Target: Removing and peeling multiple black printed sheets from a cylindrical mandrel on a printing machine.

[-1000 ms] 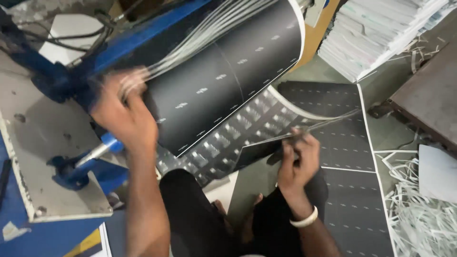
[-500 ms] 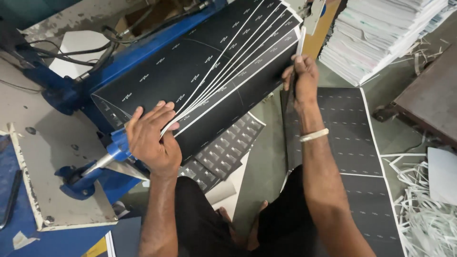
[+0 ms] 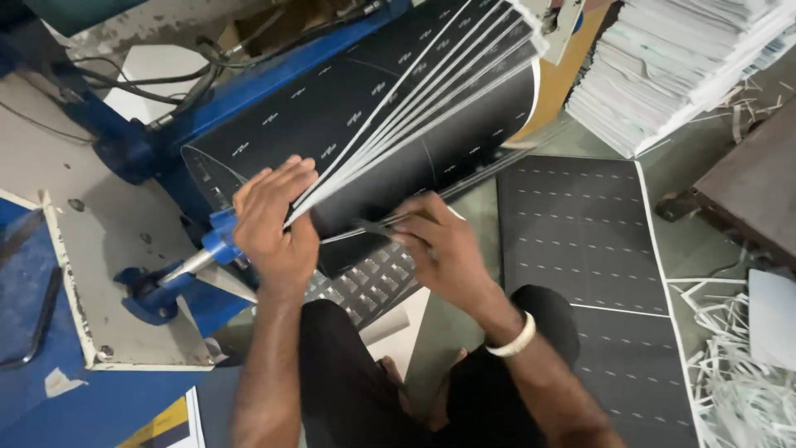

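A thick stack of black printed sheets (image 3: 373, 116) with white edges rests on the blue machine, curling down toward me. My left hand (image 3: 274, 220) grips the near lower edge of the fanned stack, thumb under, fingers on top. My right hand (image 3: 439, 249) pinches the lowest sheets at their near edge, just right of the left hand. A white bangle circles my right wrist. Under the hands lies a black sheet with a grid of grey squares (image 3: 361, 286).
A blue machine frame (image 3: 124, 149) with a grey metal plate (image 3: 116, 282) and a blue-handled lever (image 3: 178, 270) stands at left. Flat black sheets (image 3: 580, 241) lie on the floor at right. White paper stacks (image 3: 680, 66) sit top right, paper trimmings (image 3: 730, 373) bottom right.
My right hand has come down from the stack's far right edge to its near lower edge beside the left hand. The left hand has shifted right along the stack, and the sheets fan wider.
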